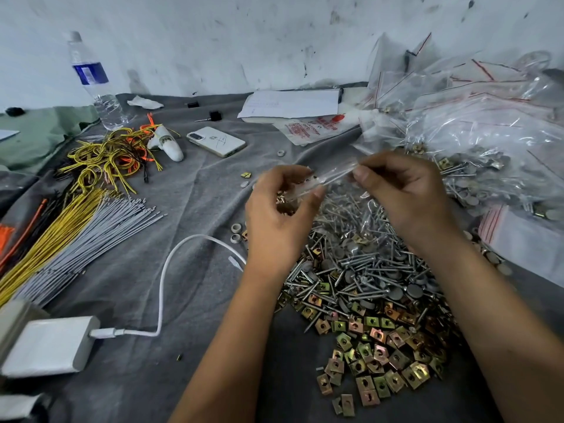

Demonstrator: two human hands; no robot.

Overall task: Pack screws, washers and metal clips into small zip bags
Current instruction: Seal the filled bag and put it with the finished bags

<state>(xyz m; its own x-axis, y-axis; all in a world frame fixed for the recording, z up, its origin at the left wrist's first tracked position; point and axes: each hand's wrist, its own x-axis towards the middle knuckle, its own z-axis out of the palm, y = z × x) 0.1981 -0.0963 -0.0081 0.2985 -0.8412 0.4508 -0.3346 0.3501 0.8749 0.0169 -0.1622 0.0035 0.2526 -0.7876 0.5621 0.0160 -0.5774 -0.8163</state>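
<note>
I'm pinching the zip bag [323, 178] between left hand [279, 215] and right hand [403, 193] — probably sealing it — next, setting it aside.

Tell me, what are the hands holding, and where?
A small zip bag: the left hand pinches one end, the right hand the other.

Bare forearms, no sleeves; left hand [279, 221], right hand [406, 193] ungloved.

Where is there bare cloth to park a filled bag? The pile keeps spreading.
Free: grey cloth between the phone, the wire bundles and the white cable. Crowded: the screw and clip pile and the bag heap.
</note>
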